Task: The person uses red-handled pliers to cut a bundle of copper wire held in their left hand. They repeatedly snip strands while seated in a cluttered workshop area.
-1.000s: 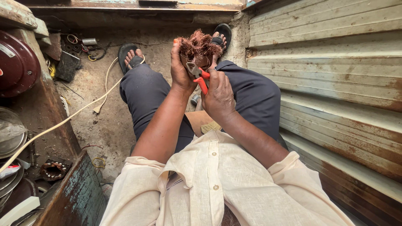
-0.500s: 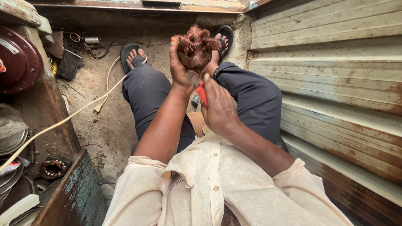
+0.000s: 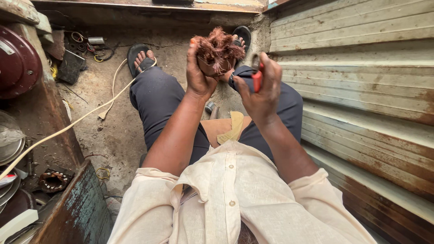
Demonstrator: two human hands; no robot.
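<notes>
Two hands busy | left hand (image 3: 198, 74) clasps copper coil (image 3: 218, 45) | right hand (image 3: 262, 92), at 3 o'clock, closed round red-handled pliers (image 3: 256, 76) | much wire remains, stripping seemingly unfinished

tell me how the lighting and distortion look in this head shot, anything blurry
Head view: soft daylight, no harsh glare; wide-angle lens bends the corrugated metal wall and frame edges; left hand with the copper wire bundle and right hand with the red-handled tool look sharp; left-edge clutter sits in shade.

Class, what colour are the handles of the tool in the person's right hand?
Red: the tool handles show between the fingers of the right hand, seen best in the head view.
</notes>
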